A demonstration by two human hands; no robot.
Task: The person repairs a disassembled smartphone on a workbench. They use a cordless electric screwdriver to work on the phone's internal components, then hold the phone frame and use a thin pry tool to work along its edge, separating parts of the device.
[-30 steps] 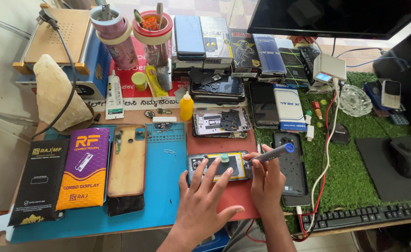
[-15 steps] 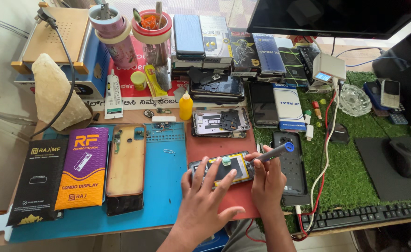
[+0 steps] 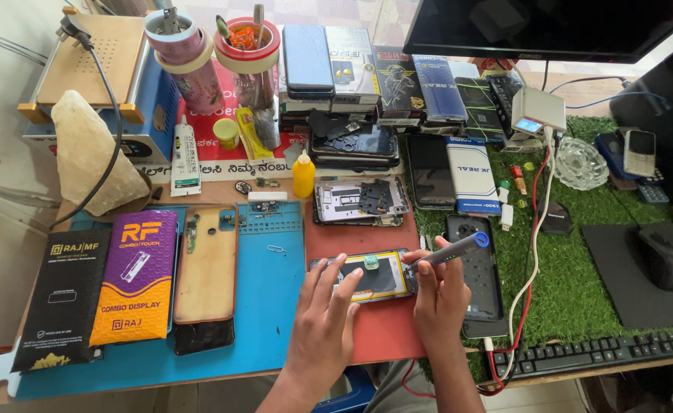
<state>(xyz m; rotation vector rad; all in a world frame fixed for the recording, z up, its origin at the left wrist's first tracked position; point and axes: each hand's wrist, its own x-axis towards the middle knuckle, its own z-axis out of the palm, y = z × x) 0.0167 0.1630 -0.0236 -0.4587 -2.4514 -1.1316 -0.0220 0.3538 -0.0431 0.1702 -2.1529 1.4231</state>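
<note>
Work in hand: an opened phone (image 3: 367, 277) is being worked on with a grey screwdriver (image 3: 449, 250).
Phone position: it is laid flat on the red mat (image 3: 374, 329) at the front of the tabletop (image 3: 199, 382), between the two hands; its back is off and the battery and inner board are exposed.
Left hand (image 3: 322, 329): the fingers are spread apart and pressed on the lower edge of the phone, which is steadied, not grasped.
Right hand (image 3: 437, 294): the grip is closed around the screwdriver, whose tip is pointed at the phone's right end.
Done so far: the phone is judged to be already opened; a gold back cover (image 3: 206, 271) is laid aside on the blue mat (image 3: 275, 306), and a second stripped phone frame (image 3: 361, 200) is set just behind.
Left to do: the inner parts appear to be in place yet, so the job is judged to be somewhere in the middle.
Nearby: a yellow bottle (image 3: 303, 176) and a dark phone (image 3: 475, 279) just beside the right hand.
</note>
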